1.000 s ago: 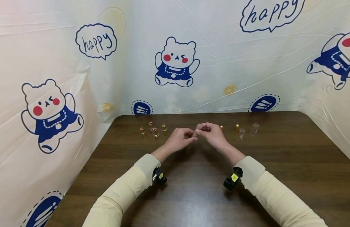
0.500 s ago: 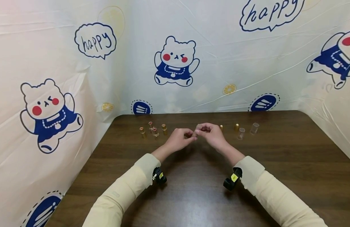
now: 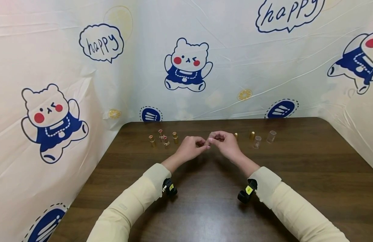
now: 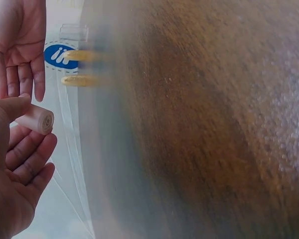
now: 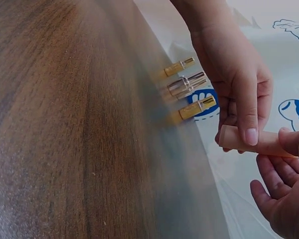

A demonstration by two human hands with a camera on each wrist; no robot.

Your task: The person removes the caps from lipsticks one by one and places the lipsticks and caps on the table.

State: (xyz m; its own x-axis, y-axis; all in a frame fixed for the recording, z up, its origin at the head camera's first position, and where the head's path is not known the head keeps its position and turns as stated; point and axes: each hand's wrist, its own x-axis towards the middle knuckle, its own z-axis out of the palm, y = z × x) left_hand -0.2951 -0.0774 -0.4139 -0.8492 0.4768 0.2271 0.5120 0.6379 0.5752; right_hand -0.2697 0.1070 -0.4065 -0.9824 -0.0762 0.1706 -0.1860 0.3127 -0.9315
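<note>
Both hands meet above the far middle of the table, on one small pale pink lipstick tube [image 4: 36,119]. My left hand [image 3: 190,148] pinches the end with a round label, thumb on top and fingers beneath. The other end is in the grip of my right hand [image 3: 226,144], between thumb and fingers. In the right wrist view the tube [image 5: 234,138] lies nearly level, its right part covered by fingers. Left of the hands, several gold lipstick tubes [image 3: 165,140] stand upright with reddish tops.
Right of the hands stand two small gold pieces [image 3: 252,135] and two clear caps [image 3: 257,142]. The brown wooden table [image 3: 201,201] reaches back to a printed cloth [image 3: 222,101] hanging behind and at the sides.
Over the last second the tube between the hands has tipped slightly lower, and less of it shows above the right fingers. The hands and the standing items hold their places.
</note>
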